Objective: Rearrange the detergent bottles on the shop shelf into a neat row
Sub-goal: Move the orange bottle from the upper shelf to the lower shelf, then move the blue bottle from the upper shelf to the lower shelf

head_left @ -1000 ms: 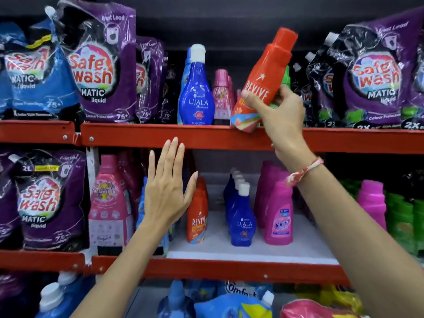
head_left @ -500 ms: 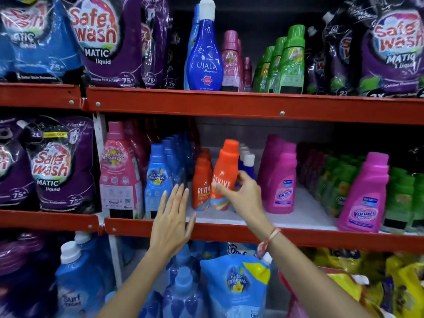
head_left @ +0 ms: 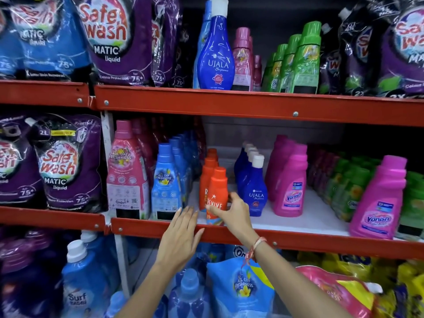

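Note:
An orange Revive bottle (head_left: 217, 191) stands upright at the front of the middle shelf (head_left: 298, 243), at the head of a row of orange bottles (head_left: 208, 171). My right hand (head_left: 231, 211) grips its lower half, thumb on the left and fingers on the right. My left hand (head_left: 181, 235) hovers flat over the red shelf lip just left of the bottle, fingers apart and holding nothing. Blue Ujala bottles (head_left: 252, 189) stand in a row to the right, light blue Comfort bottles (head_left: 166, 182) to the left.
Pink Vanish bottles (head_left: 290, 182) and a lone one (head_left: 380, 200) share the middle shelf with green bottles (head_left: 344, 187). The upper shelf (head_left: 229, 104) holds a tall Ujala bottle (head_left: 215, 56), green bottles and Safewash pouches (head_left: 114, 40). Refill pouches (head_left: 243, 290) sit below.
My right hand has brought the orange bottle down from the upper shelf to the front of the orange row on the middle shelf. My left hand has dropped to the shelf lip.

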